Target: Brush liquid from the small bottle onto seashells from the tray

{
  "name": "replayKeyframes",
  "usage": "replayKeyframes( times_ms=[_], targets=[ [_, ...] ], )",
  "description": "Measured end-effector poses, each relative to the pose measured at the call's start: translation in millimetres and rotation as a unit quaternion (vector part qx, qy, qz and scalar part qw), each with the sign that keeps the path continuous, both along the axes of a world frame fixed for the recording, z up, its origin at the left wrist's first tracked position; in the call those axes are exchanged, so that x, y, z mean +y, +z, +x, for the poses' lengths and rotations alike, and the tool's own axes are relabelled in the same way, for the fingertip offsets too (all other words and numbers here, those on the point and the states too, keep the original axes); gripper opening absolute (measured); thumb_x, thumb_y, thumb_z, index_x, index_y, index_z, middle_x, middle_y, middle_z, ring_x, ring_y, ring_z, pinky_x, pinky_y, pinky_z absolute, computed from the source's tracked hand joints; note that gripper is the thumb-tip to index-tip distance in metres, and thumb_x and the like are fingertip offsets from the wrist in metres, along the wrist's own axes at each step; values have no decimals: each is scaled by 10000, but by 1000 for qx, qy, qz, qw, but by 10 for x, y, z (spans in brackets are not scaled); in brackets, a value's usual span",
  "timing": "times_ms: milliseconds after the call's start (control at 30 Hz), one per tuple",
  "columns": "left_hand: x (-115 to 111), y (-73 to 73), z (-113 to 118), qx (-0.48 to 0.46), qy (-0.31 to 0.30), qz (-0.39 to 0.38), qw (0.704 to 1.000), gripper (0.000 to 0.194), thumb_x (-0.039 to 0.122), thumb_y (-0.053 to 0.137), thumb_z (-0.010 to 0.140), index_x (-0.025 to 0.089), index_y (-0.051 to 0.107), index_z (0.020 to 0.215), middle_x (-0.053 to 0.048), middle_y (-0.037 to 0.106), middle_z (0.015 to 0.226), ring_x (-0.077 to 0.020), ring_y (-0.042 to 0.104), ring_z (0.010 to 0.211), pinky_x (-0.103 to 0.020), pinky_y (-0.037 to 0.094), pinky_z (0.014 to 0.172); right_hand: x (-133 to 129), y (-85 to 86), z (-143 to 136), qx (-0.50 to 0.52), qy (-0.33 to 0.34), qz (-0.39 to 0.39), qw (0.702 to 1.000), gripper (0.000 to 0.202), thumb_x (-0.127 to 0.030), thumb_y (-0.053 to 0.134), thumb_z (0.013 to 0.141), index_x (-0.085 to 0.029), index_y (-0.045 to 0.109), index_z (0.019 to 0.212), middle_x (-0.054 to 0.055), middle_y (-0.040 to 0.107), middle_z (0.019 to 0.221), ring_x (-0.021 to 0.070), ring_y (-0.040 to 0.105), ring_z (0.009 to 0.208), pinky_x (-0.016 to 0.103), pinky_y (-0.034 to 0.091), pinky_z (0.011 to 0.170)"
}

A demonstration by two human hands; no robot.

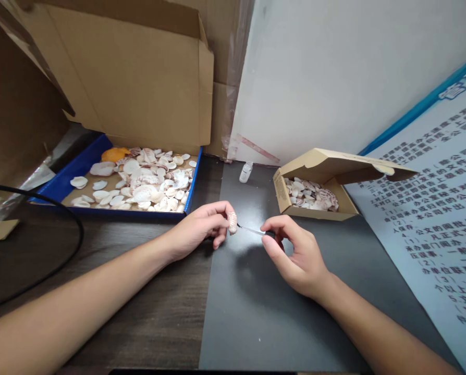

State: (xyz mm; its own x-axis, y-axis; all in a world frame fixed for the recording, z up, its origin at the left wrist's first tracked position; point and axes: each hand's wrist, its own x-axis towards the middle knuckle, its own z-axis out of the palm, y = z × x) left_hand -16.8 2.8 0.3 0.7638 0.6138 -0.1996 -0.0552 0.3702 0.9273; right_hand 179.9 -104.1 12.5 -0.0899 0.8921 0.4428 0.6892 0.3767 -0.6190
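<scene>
Between thumb and fingers, my left hand pinches a small pinkish-white ribbed shell. My right hand is closed on the black cap of a thin brush. The brush's dark tip points left and is at the shell's right edge; whether it touches is too small to tell. Behind the hands, a small clear bottle without its cap stands on the dark grey mat.
At the back left is an open blue box of many shells, its cardboard lid raised. A smaller cardboard box with shells stands at the right. A black cable curves over the left side. A printed sheet lines the right.
</scene>
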Motion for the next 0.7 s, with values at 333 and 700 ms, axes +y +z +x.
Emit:
replayKeyframes(
  times_ms=[333, 700],
  targets=[
    [-1, 44, 1, -31, 29, -55, 998, 104, 214, 663, 823, 147, 584, 815, 5, 632, 800, -34, 454, 443, -189, 393, 439, 3, 11, -18, -27, -12, 45, 999, 67, -186, 601, 886, -223, 581, 938, -33, 554, 704, 98, 491, 509, 233, 443, 500],
    [-8, 69, 22, -25, 47, -55, 997, 140, 219, 679, 829, 147, 559, 836, 13, 643, 851, -14, 438, 411, -183, 390, 414, -11, 11, -14, -31, -5, 31, 999, 73, -170, 592, 887, -221, 572, 935, -39, 561, 707, 92, 498, 522, 221, 432, 512]
  ],
)
